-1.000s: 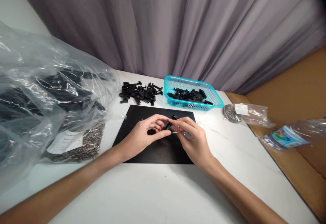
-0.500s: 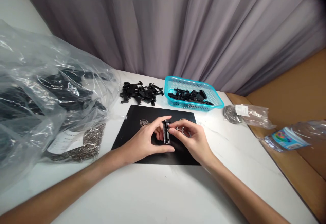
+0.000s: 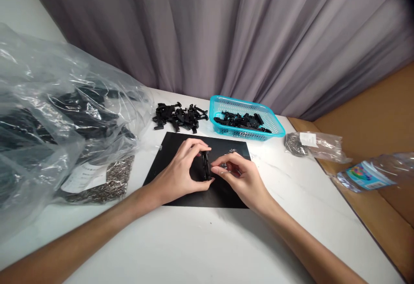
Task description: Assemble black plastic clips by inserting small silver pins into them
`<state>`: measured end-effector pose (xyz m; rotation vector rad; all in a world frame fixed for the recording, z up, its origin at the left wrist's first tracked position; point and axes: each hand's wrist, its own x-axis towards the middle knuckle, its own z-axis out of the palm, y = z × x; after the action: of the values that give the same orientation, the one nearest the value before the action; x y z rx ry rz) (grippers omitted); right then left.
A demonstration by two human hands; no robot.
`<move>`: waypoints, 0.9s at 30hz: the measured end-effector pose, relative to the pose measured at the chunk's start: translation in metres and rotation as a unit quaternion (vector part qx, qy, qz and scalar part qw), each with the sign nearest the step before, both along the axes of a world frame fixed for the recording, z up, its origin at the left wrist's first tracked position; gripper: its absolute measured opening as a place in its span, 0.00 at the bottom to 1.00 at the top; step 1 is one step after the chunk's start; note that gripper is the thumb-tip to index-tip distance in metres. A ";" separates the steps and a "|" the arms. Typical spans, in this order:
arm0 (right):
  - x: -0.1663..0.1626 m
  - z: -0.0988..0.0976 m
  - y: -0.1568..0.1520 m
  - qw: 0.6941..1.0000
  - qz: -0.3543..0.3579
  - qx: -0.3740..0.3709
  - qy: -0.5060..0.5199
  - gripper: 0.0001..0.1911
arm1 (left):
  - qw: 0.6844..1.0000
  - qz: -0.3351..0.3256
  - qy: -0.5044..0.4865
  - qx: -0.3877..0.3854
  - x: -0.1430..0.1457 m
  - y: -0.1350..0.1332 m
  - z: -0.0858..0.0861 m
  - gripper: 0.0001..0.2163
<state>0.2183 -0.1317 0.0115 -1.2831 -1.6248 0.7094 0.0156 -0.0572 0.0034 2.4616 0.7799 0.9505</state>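
Note:
My left hand [image 3: 179,174] pinches a small black plastic clip [image 3: 205,166], held upright between thumb and fingers over a black mat [image 3: 174,146]. My right hand [image 3: 241,178] is closed in a pinch beside the clip, fingertips touching its right side; what they hold is too small to name. Tiny metal parts [image 3: 231,151] lie on the mat just behind my right hand.
A pile of black clips [image 3: 177,117] lies behind the mat, next to a teal basket [image 3: 223,103] holding more clips. A large clear bag [image 3: 48,116] fills the left side, with a bag of small metal parts [image 3: 110,180] below it. Another small bag [image 3: 310,144] and a plastic bottle [image 3: 371,174] lie on the right.
The clip has been turned from lying slanted to standing upright in my left hand. Both hands shifted slightly left over the mat, and my right fingertips came against the clip's side.

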 end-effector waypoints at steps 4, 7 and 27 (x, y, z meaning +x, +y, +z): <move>-0.001 0.002 0.000 0.999 0.033 -0.001 -0.006 0.04 | 0.999 -0.025 0.000 -0.022 -0.002 0.001 0.000 0.29; -0.001 0.002 0.002 0.998 0.042 -0.033 0.012 0.06 | 0.999 -0.023 0.011 -0.027 -0.003 0.002 0.001 0.30; 0.000 0.001 0.006 0.962 0.070 -0.161 0.207 0.12 | 1.000 -0.018 -0.002 0.008 -0.005 0.004 0.005 0.31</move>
<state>0.2182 -0.1260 0.0126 -1.1495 -1.2969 1.2806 0.0105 -0.0528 0.0080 2.4770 0.7279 0.9522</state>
